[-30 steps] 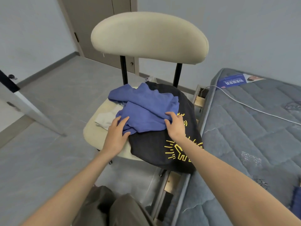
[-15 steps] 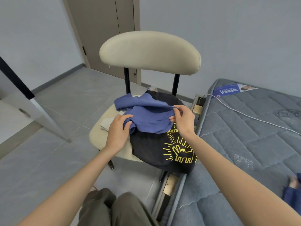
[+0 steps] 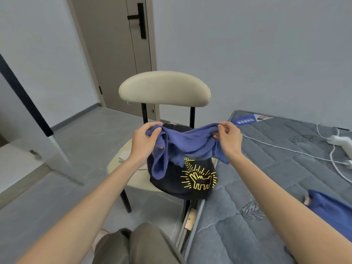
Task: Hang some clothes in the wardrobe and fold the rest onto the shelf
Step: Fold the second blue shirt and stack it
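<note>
Blue garment (image 3: 186, 145): held up over the seat of the chair (image 3: 164, 88), in front of its backrest. Its upper edge runs between the two hands and sags in the middle. The lower folds hang before the black T-shirt (image 3: 182, 180); contact between the two cannot be judged.

Left hand (image 3: 143, 141): fingers and thumb curled, pinching the left end of that edge. Right hand (image 3: 229, 139): thumb and fingers pinching the right end.

The black T-shirt, with a yellow print, lies on the right part of the seat and droops over its front-right edge. The left part of the seat is bare cream padding with a small pale item near the left edge, too unclear to identify.

Clearances: the mattress (image 3: 276, 168) has its near left edge just beside the chair's right side, with only a narrow gap showing wooden framing. Open grey floor (image 3: 85, 140) extends from the chair's left side to the closed door (image 3: 114, 54). A slanted panel with a black edge (image 3: 24, 96) bounds the far left.

On the mattress: a white cable (image 3: 285, 149) crosses the far part, and a second blue garment (image 3: 331, 210) lies at the right edge.
</note>
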`<state>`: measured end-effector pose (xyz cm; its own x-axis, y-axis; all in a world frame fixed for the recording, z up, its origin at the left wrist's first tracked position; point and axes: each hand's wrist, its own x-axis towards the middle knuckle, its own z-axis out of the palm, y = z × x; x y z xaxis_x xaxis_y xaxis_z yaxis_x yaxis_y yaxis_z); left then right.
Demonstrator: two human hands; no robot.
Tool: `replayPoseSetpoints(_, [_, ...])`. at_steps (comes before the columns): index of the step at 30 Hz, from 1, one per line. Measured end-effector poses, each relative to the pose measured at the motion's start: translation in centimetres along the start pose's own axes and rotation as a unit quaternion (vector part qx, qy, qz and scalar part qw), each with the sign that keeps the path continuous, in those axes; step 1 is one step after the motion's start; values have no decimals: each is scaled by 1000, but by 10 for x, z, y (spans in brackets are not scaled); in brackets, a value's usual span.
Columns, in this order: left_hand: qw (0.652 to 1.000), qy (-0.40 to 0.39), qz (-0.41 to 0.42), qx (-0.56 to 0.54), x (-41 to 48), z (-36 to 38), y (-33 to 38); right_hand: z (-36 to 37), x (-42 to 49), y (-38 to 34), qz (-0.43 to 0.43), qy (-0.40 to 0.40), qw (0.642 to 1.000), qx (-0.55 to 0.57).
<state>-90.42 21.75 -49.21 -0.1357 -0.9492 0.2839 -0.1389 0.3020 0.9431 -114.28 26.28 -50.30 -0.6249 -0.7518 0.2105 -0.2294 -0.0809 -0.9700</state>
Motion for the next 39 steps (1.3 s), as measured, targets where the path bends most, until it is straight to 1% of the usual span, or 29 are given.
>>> replayPoseSetpoints(2, [1000, -6, 14, -26, -4, 3, 16, -7, -9, -7, -1, -43, 999, -25])
replayPoseSetpoints(4, [999, 6, 27, -26, -7, 4, 31, -11, -21, -15, -19, -110, 992, -57])
replayPoseSetpoints(6, [999, 14, 22, -38, -9, 4, 44, -10, -38, -26, -47, -174, 982, -56])
replayPoseSetpoints(9, [997, 21, 22, -74, -12, -1, 64, -2, -69, -41, -101, -232, 967, -42])
replayPoseSetpoints(11, [994, 20, 17, -102, -14, -6, 75, 6, -92, -49, -145, -260, 953, -54])
replayPoseSetpoints(13, [985, 13, -20, -169, -15, -11, 86, 16, -108, -52, -167, -273, 943, -87])
replayPoseSetpoints(15, [969, 9, -48, -244, -17, -17, 96, 26, -115, -54, -171, -256, 943, -123])
replayPoseSetpoints(16, [966, 11, -47, -255, -17, -22, 100, 30, -118, -56, -170, -241, 947, -126])
replayPoseSetpoints(18, [969, 23, -33, -242, -17, -36, 106, 36, -118, -66, -168, -217, 957, -97])
replayPoseSetpoints(20, [971, 53, -21, -234, -16, -55, 112, 38, -114, -83, -159, -198, 966, -56])
replayPoseSetpoints(22, [968, 84, -13, -235, -16, -75, 115, 41, -108, -104, -156, -179, 971, -9])
replayPoseSetpoints(24, [969, 98, -4, -229, -18, -92, 117, 46, -103, -129, -144, -169, 974, 41])
replayPoseSetpoints(26, [971, 101, 4, -216, -21, -106, 119, 53, -101, -153, -132, -183, 972, 72])
replayPoseSetpoints(29, [971, 105, 14, -213, -23, -124, 122, 62, -101, -184, -136, -255, 954, 76])
replayPoseSetpoints(31, [969, 88, 7, -231, -24, -134, 123, 70, -105, -199, -115, -308, 938, 109])
replayPoseSetpoints(35, [969, -10, -23, -245, -32, -140, 120, 92, -110, -222, -41, -332, 914, 231])
replayPoseSetpoints(37, [977, -35, -19, -210, -38, -138, 115, 104, -109, -232, -9, -332, 899, 284])
replayPoseSetpoints(39, [991, -40, 17, -129, -46, -135, 109, 116, -106, -240, 8, -327, 892, 311])
